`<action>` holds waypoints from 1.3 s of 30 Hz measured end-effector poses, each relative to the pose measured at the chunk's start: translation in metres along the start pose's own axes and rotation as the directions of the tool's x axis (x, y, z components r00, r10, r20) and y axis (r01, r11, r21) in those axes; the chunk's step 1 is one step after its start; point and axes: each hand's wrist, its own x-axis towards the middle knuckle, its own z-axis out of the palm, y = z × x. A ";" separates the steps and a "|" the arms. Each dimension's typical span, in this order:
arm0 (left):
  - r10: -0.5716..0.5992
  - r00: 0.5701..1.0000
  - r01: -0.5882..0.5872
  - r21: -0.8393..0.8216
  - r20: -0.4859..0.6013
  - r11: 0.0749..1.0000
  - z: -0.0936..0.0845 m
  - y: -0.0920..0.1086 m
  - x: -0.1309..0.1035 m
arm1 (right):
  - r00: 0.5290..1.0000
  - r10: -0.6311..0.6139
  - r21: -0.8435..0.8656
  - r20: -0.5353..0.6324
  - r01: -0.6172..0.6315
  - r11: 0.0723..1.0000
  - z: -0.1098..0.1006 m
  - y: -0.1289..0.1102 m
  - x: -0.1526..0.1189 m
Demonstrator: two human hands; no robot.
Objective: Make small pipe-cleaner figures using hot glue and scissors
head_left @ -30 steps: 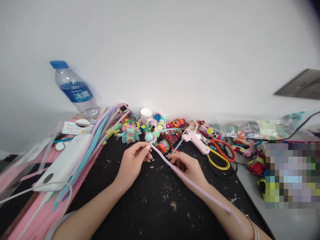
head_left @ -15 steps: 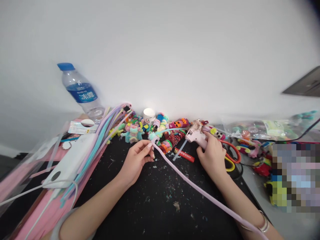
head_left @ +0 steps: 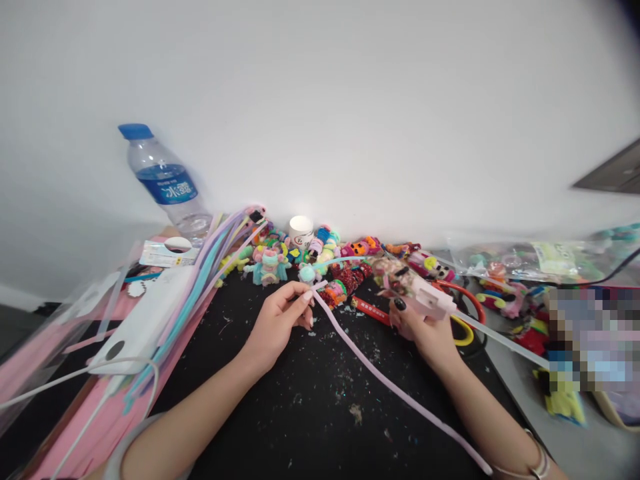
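Note:
My left hand (head_left: 283, 320) pinches a lilac pipe cleaner (head_left: 370, 367) near its far end. The rest of its length curves across the black tabletop (head_left: 320, 413) toward my right forearm. Just beyond those fingertips is a small pale-aqua fuzzy piece (head_left: 307, 272) with a thin aqua strand running right; whether my fingers touch it, I cannot tell. My right hand (head_left: 425, 333) is wrapped round a whitish hot glue gun (head_left: 433, 299), lifted and tilted with its blurred, crusted front toward the left. A long translucent glue stick (head_left: 505, 343) sticks out of its rear.
Several fuzzy pipe-cleaner dolls (head_left: 270, 263) line the wall, with a paper cup (head_left: 301, 232) among them. A bottle (head_left: 167, 180) and a pipe-cleaner bundle (head_left: 200, 267) are left. Red-and-yellow-handled scissors (head_left: 463, 330) and a red stick (head_left: 371, 311) lie near my right hand.
My right hand has picked up and turned the glue gun, so its glue stick now points to the right. The lilac pipe cleaner's tip shows crosswise beyond my left fingers.

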 end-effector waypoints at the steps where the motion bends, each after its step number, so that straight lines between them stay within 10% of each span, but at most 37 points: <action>1: -0.007 1.000 0.007 0.017 0.016 1.000 0.000 0.000 0.000 | 0.997 0.035 0.065 0.070 -0.039 0.997 0.002 0.000 -0.002; 7: -0.018 0.996 0.010 0.093 0.087 0.996 0.001 0.000 -0.002 | 0.930 0.147 0.154 0.338 -0.209 0.966 0.016 -0.002 -0.007; 39: -0.005 0.987 0.000 0.031 0.160 1.000 0.003 0.001 -0.003 | 0.917 0.179 0.145 0.356 -0.244 0.959 0.021 -0.006 -0.010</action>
